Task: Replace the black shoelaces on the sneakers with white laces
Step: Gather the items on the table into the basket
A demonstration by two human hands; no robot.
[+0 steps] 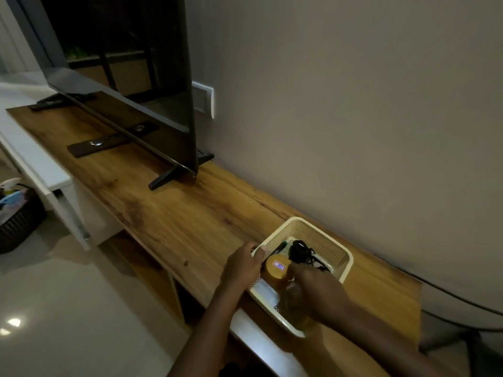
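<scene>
Reaching into a cream perforated basket [337, 257] at the near end of a wooden console [177, 219], a person grips the basket's left corner with the left hand [242, 265], thumb hooked over the rim; the right hand [315, 289] is down inside the basket, blurred, its fingertips at the edge of a bundle of black shoelaces [300, 253], and whether it grasps them cannot be told; the laces lie toward the basket's far side, just beside a jar [276, 269] with an amber lid; the lid bears a small white sticker [279, 265], red-bordered, its blue handwriting too small to read; a dark pen [281, 246] and a flat white item [265, 291] share the basket; a television [130, 77] stands further along the console, a white wall plate [204, 99] behind it.
</scene>
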